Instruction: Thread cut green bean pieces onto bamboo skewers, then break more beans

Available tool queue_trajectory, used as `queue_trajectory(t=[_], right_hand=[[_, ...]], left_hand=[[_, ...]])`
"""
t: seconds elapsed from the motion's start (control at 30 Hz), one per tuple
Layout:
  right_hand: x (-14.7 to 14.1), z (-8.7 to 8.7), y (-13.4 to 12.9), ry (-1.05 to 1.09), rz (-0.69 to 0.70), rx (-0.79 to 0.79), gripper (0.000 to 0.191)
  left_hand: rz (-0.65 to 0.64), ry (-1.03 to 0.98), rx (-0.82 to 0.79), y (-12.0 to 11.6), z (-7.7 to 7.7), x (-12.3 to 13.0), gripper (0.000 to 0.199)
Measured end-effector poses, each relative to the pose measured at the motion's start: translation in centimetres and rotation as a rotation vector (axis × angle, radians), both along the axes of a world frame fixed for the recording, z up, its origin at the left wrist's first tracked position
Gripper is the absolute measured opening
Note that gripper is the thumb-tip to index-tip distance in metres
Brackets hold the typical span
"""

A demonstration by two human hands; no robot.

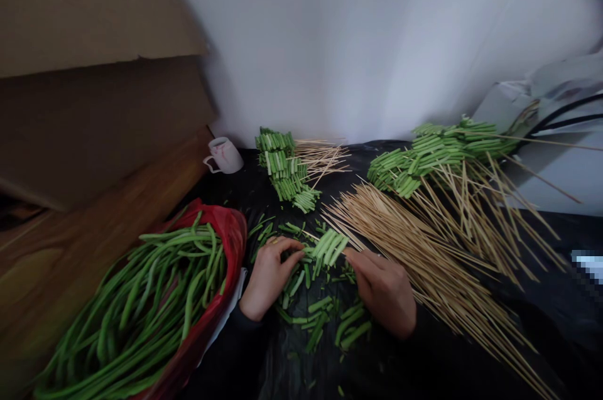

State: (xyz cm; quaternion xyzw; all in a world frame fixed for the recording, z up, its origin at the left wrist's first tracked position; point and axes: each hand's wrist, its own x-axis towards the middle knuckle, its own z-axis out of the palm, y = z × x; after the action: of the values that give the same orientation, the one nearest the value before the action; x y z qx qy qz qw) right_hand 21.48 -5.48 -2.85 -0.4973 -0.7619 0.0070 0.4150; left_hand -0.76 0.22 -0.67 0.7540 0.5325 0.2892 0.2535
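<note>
A row of cut long bean pieces (328,249), lined up side by side on what looks like a skewer, hangs between my hands. My left hand (273,271) pinches its left end, thumb against forefinger. At the right end my right hand (386,290) has its fingers closed on the row; the skewer itself is mostly hidden. Loose bean pieces (318,324) lie scattered beneath and around both hands on the black sheet (287,372). To the right of my right hand spreads a big pile of bare bamboo skewers (424,249).
A red plastic bag (235,227) of whole long beans (155,287) stands at left. Finished bean skewers form one stack (285,164) near the wall and another (438,152) at back right. A white mug (226,156) and a cardboard box (103,111) are at back left.
</note>
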Motion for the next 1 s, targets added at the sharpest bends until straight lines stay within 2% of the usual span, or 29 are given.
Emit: queue_trajectory(t=[0.17, 0.27, 0.4, 0.47, 0.57, 1.0], right_hand=[[-0.01, 0.08, -0.11, -0.016, -0.016, -0.020, 0.026], [-0.04, 0.01, -0.17, -0.039, -0.011, -0.022, 0.028], [-0.17, -0.17, -0.21, -0.064, -0.007, -0.016, 0.028], [-0.24, -0.26, -0.23, -0.073, -0.007, -0.019, 0.028], [-0.29, -0.35, -0.25, -0.086, -0.008, -0.025, 0.028], [-0.25, -0.23, -0.26, -0.087, -0.003, -0.018, 0.029]], left_hand=[[0.172, -0.341, -0.117, 0.06, -0.13, -0.11, 0.024], [0.235, -0.607, -0.273, 0.08, 0.01, -0.05, 0.031], [0.236, -0.969, -0.526, 0.09, 0.40, 0.05, 0.035], [0.207, -1.068, -0.610, 0.09, 0.57, 0.06, 0.035], [0.187, -1.112, -0.663, 0.07, 0.68, 0.04, 0.034], [0.205, -1.127, -0.658, 0.06, 0.52, 0.00, 0.029]])
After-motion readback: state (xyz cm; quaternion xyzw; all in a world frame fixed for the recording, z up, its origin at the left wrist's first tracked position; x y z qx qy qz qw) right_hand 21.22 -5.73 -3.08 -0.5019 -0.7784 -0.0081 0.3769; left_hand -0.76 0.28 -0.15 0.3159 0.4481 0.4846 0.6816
